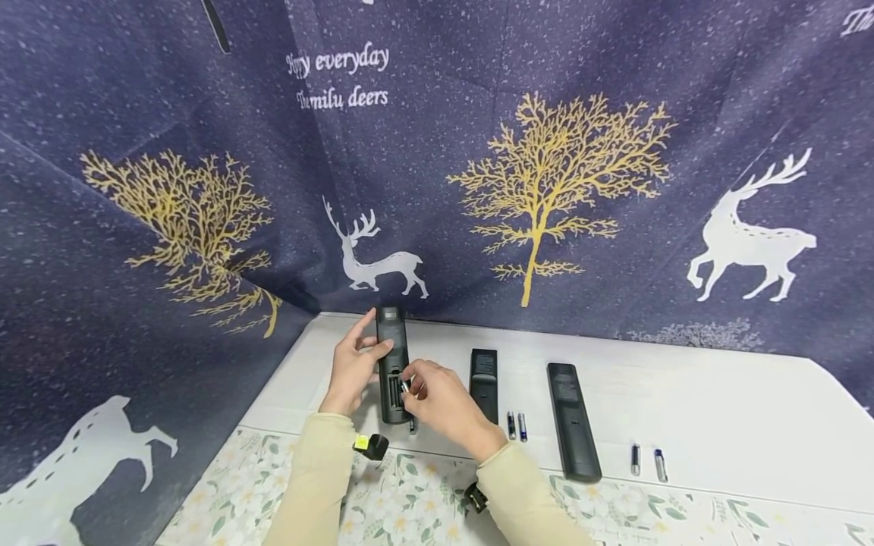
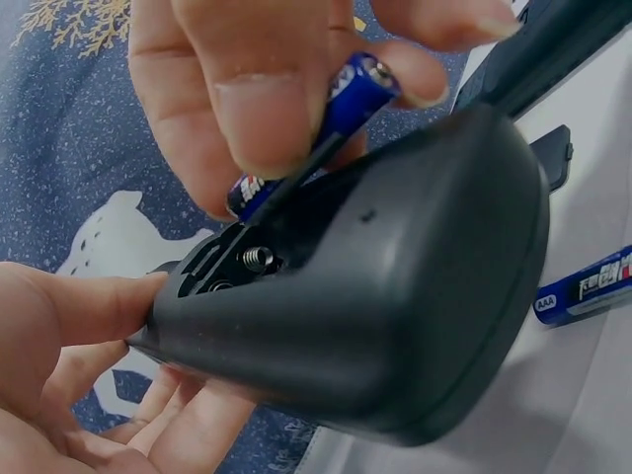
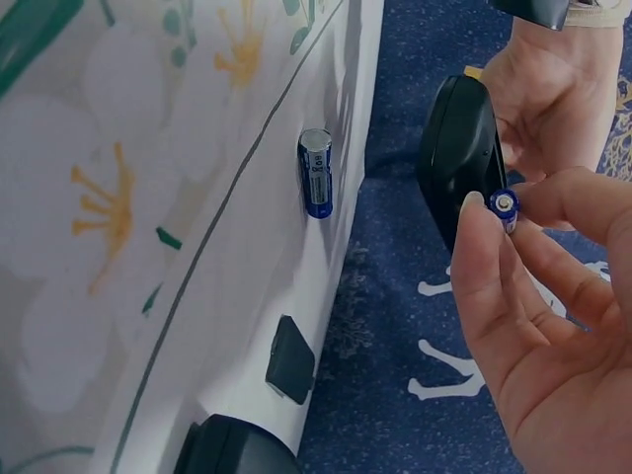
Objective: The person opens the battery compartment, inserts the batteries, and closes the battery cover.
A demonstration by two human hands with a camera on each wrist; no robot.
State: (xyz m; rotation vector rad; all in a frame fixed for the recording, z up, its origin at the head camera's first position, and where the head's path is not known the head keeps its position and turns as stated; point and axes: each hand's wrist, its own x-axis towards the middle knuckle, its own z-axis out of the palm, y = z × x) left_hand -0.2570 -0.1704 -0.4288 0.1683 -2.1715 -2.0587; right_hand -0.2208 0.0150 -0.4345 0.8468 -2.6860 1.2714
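My left hand [image 1: 350,373] grips a black remote control [image 1: 391,334] by its side, tilted up off the white table, back towards me. Its battery compartment is uncovered, and a spring contact [image 2: 259,259] shows inside in the left wrist view. Between thumb and fingers, my right hand [image 1: 444,398] pinches a blue AAA battery [image 2: 354,99] at the compartment's opening; whether it touches the contacts cannot be told. Another blue battery [image 3: 317,178] lies on the table below the remote. A small black battery cover [image 3: 290,360] lies near it.
Right of my hands lie a second remote [image 1: 484,371], partly hidden by the right hand, and a third remote [image 1: 573,425]. Several batteries [image 1: 523,427] lie in pairs beside them. A floral cloth [image 1: 410,500] covers the front; a dark blue curtain [image 1: 437,152] hangs behind.
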